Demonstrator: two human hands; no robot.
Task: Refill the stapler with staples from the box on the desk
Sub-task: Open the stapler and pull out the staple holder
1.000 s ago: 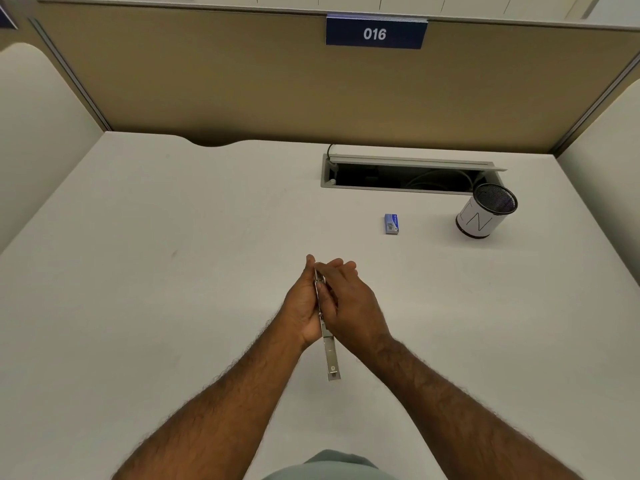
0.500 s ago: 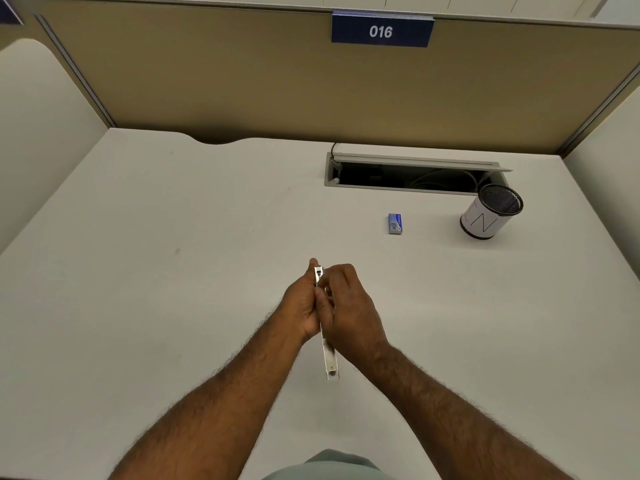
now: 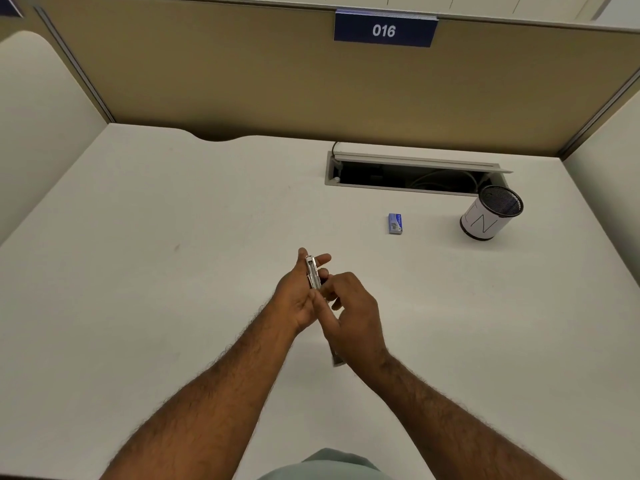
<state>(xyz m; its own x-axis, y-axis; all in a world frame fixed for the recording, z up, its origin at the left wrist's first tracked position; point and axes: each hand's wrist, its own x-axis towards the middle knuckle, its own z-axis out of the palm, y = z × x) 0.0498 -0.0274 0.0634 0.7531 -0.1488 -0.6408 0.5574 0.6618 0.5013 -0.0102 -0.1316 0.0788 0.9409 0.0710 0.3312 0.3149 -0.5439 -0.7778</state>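
My left hand (image 3: 298, 295) cradles the stapler (image 3: 313, 276) just below the middle of the frame, thumb up along its left side and fingers spread behind it, so the thin metal body points toward the upper part of the picture. My right hand (image 3: 353, 320) comes in from the lower right with its fingers curled, pinching at the stapler's near section (most of that section is hidden under my knuckles, and only a small metal end (image 3: 337, 362) pokes out below my wrist). Both hands are raised over the white table (image 3: 138, 271). The small blue box of staples (image 3: 395, 223) lies flat on the table to the upper right of my hands, well apart from them. Farther right stands a white pen cup (image 3: 485, 220) with a dark mesh rim, beside the open cable tray (image 3: 408, 174). A blue sign reading 016 (image 3: 384, 29) hangs on the tan partition at the top.
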